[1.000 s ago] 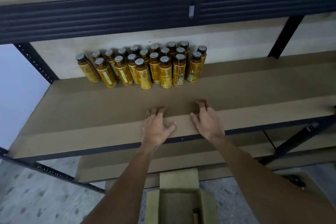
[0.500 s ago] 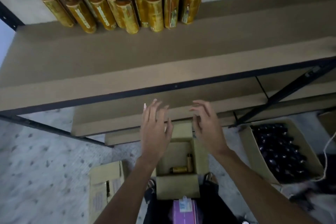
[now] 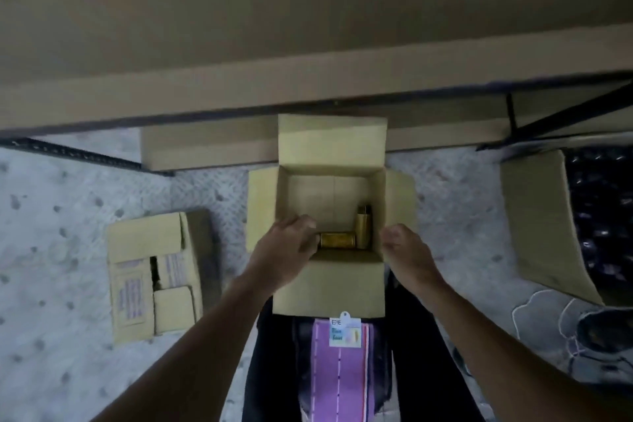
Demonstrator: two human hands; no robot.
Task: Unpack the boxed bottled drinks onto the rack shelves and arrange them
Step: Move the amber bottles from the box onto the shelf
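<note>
An open cardboard box (image 3: 328, 196) stands on the floor below the rack's shelf board (image 3: 308, 79). Two golden bottles remain in it. One golden bottle (image 3: 337, 240) lies crosswise at the near wall, and the other golden bottle (image 3: 363, 229) lies along the right wall. My left hand (image 3: 286, 247) reaches into the box, its fingers curled over the left end of the crosswise bottle. Whether they hold the bottle is hidden. My right hand (image 3: 406, 252) hovers at the box's right wall with loosely curled fingers and holds nothing.
A partly opened carton (image 3: 137, 281) lies on the speckled floor to the left. At the right stands another open box (image 3: 541, 226) filled with dark bottles (image 3: 603, 209). A black rack brace (image 3: 561, 116) crosses the upper right. My purple garment and badge (image 3: 344, 332) are below.
My view dropped from the shelf with the golden bottles to the box on the floor. Both hands came off the shelf edge and went down, the left into the box, the right to its wall.
</note>
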